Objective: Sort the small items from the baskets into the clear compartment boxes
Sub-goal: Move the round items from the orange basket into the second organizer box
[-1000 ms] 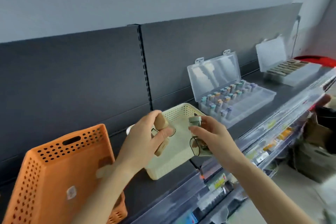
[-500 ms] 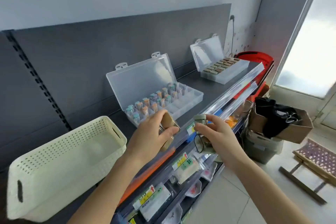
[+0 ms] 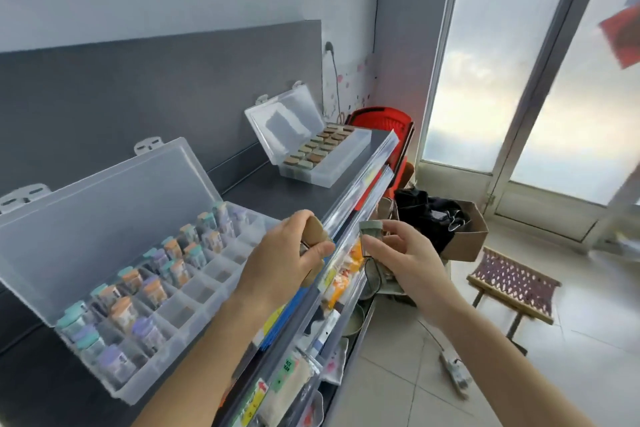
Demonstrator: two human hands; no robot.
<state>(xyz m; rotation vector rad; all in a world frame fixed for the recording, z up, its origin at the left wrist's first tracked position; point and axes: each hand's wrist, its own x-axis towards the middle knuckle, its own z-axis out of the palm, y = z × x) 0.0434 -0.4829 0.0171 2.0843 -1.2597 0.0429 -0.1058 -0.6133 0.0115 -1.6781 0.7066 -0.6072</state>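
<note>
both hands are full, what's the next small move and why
Probably reach toward the far box: the left hand grips a tan piece, the right hand a grey-green piece, and that box holds matching tan and green pieces.

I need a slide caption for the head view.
Left hand grips a tan item, right hand a grey-green item, by the near box and far box.

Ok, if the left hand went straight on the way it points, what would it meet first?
Probably the far box, open with tan and green pieces. The left hand, gripping a tan piece, points along the shelf toward it; nothing stands between, though depth is unclear.
</note>
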